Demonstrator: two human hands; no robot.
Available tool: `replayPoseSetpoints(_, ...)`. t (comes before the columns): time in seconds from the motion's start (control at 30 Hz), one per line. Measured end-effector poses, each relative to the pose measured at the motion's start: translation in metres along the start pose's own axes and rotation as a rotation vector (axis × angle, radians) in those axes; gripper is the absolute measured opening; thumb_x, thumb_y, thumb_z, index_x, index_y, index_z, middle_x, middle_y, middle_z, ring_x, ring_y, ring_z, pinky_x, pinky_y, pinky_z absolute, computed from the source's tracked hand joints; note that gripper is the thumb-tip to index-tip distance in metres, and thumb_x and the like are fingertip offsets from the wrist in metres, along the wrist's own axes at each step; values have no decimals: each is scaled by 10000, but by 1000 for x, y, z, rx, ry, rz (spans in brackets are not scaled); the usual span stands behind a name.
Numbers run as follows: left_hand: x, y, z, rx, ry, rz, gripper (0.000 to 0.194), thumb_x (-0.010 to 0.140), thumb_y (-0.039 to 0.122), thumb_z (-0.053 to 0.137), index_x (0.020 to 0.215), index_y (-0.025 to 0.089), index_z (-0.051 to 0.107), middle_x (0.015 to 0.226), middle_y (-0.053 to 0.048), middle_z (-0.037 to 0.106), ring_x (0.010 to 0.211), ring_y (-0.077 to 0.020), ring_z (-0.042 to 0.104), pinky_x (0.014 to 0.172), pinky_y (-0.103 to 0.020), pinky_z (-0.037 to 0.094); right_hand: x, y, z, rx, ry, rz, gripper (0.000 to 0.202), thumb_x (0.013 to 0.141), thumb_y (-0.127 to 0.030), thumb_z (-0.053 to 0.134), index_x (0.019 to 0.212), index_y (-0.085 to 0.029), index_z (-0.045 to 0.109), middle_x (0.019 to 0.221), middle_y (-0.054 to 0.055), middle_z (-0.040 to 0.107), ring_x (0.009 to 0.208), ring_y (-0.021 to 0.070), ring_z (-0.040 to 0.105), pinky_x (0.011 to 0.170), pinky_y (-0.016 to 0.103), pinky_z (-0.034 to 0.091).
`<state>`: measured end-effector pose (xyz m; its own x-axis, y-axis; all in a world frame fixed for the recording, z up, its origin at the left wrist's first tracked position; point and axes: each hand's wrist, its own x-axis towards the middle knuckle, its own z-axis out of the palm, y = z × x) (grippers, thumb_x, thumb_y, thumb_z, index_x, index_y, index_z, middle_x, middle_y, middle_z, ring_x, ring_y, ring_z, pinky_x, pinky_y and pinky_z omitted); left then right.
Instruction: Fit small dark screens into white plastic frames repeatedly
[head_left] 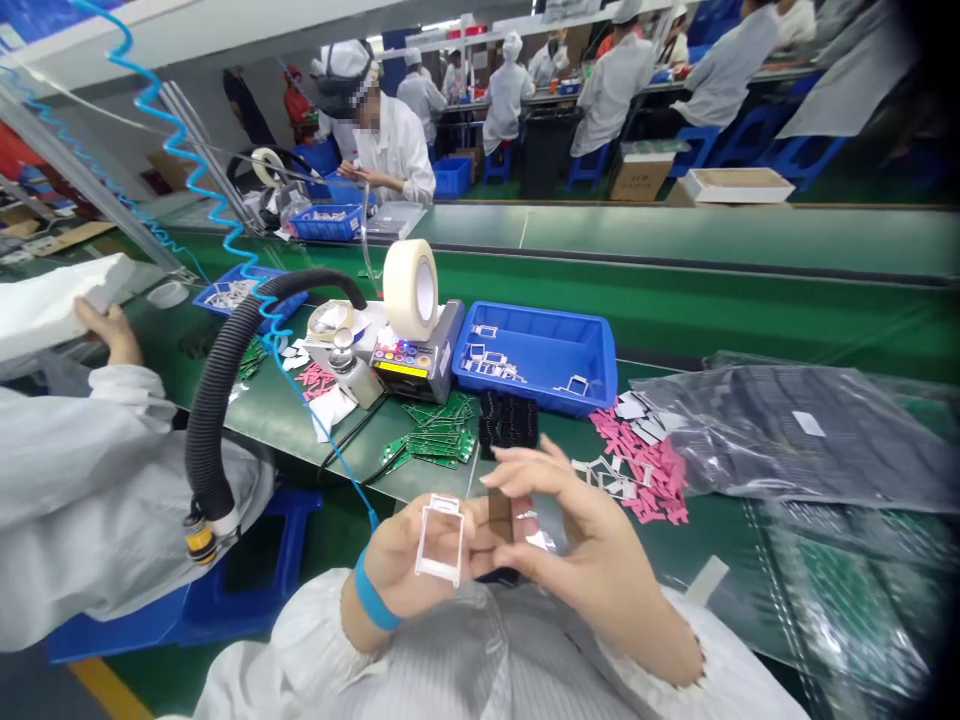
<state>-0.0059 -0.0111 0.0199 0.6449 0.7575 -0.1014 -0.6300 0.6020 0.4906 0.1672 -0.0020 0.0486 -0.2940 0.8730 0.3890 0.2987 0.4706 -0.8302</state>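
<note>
A small white rectangular frame (pixel 439 540) lies across the palm and fingers of my left hand (pixel 409 555), which wears a blue wrist strap (pixel 373 592). My right hand (pixel 581 520) is curled just beside it, thumb and fingers around a thin dark translucent piece (pixel 499 516). The fingertips of my left hand reach that piece too. Beyond my hands are a stack of green circuit boards (pixel 439 440), black parts (pixel 508 422) and a blue bin (pixel 536 350) with white frames inside. Pink pieces (pixel 649 465) lie to the right, with more white frames among them.
A tape roll (pixel 410 288) stands on a grey device (pixel 420 355), beside a metal-topped bottle (pixel 354 372). A black hose (pixel 217 390) arches at left, near a co-worker's hand (pixel 111 325). Plastic-bagged dark sheets (pixel 810 425) lie at right. People work across the line.
</note>
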Motion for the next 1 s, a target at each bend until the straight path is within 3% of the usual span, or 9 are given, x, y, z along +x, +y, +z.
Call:
replayPoseSetpoints(0.07,2,-2,3,-20,-82,1,355,621,504,700,754,175,709,975,-126,679,1036,-335,581,903,-481,389,-3,2,4,336,-16,78,331,712,-419,721,928,-259,527,974,40,687,1023,238,625,968,510,420)
replayPoseSetpoints(0.13,4,-5,7,-32,-136,39,321,634,484,700,730,178,715,1002,-118,683,1013,-304,600,857,-425,438,-6,4,11,595,-20,135,361,707,-465,712,931,-264,512,1003,59,683,1011,221,636,852,409,525)
replayPoseSetpoints(0.27,6,-4,16,-46,-172,106,306,630,477,717,710,181,728,996,-90,666,937,-231,616,778,-331,487,-11,9,19,743,-44,141,402,698,-479,712,976,-281,500,1086,73,663,1046,212,616,811,361,538)
replayPoseSetpoints(0.37,3,0,18,60,-131,108,317,607,481,738,710,181,736,1013,-96,622,908,-228,598,807,-360,476,-11,6,12,573,-5,84,380,758,-523,635,1024,-283,509,1136,86,618,1051,223,587,812,392,518)
replayPoseSetpoints(0.5,-5,6,18,411,-68,180,331,612,497,733,768,205,754,1044,-99,536,903,-228,537,853,-396,415,-4,-6,-4,35,136,-47,43,854,-276,568,825,-244,563,785,9,588,832,177,568,934,485,382)
replayPoseSetpoints(0.6,-8,9,19,587,-97,205,373,599,523,732,838,237,761,1056,-87,480,881,-204,488,841,-369,387,0,-13,-9,-206,145,-94,111,837,-196,565,734,-236,555,674,-24,542,748,170,534,970,541,282)
replayPoseSetpoints(0.83,-6,12,21,747,-129,236,400,555,499,769,888,277,757,993,-77,462,963,-252,470,869,-379,360,1,-14,-12,-279,116,-142,104,832,-193,559,739,-240,551,682,-13,541,773,191,521,853,455,386)
replayPoseSetpoints(1.0,-4,11,18,754,-157,249,414,538,484,782,902,288,752,963,-66,469,921,-233,488,838,-366,375,-1,-11,-13,-269,66,-149,120,850,-179,540,749,-242,523,686,-16,539,772,191,511,860,464,356)
